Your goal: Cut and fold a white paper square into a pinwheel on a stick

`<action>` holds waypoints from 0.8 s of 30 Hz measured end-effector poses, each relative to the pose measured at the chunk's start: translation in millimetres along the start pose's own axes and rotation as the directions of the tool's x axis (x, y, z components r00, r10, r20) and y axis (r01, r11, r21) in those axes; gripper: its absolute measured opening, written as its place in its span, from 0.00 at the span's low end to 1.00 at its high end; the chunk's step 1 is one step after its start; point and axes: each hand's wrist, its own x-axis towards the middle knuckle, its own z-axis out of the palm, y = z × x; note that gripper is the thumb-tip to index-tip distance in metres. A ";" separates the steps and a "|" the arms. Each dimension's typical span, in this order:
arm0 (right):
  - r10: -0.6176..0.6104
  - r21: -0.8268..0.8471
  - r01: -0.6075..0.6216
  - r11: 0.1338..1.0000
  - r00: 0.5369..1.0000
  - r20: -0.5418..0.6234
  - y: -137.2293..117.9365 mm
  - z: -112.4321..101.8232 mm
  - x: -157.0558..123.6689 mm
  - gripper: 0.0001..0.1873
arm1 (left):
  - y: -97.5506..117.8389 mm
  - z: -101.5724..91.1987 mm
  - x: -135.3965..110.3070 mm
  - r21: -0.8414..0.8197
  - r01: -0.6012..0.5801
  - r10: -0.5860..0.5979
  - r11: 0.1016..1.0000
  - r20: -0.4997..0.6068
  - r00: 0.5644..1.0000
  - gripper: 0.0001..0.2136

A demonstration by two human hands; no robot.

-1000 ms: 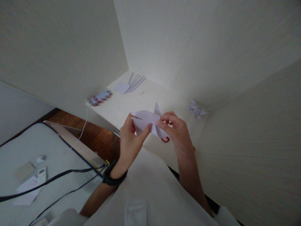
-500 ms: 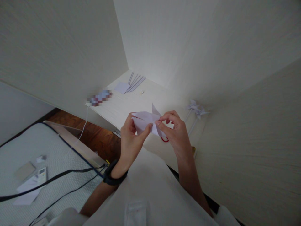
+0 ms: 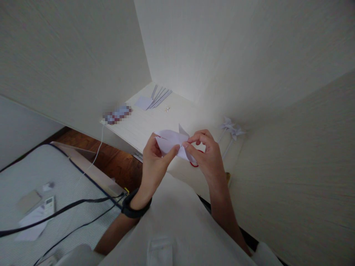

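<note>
A white paper pinwheel (image 3: 169,139), with a cut slit on its left side and folded blades, is held up between both hands above the desk. My left hand (image 3: 155,155) is closed on its left part, the thumb pressing near the middle. My right hand (image 3: 203,149) pinches the paper close to the centre with thumb and forefinger; what lies between those fingertips is too small to make out. Below the paper shows the red handle (image 3: 194,164) of some tool, mostly hidden. Two finished-looking paper pinwheels on sticks (image 3: 233,128) lie to the right.
On the white desk (image 3: 138,129) are a square paper sheet (image 3: 143,103), several thin sticks (image 3: 161,99), small pieces (image 3: 166,109) and a blurred-out device (image 3: 118,114) with a white cable. A bed (image 3: 69,207) at left bears a remote control (image 3: 50,206) and papers. Walls enclose the desk.
Hardly anything differs. The upright blade and the paper's left part have shifted very slightly, while both hands keep the same hold.
</note>
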 end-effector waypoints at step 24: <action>-0.042 -0.043 0.042 0.998 0.999 0.000 0.3 -0.6 -0.1 0.08 | 6.8 2.0 -0.7 0.013 0.031 -0.031 0.999 -0.012 0.999 0.14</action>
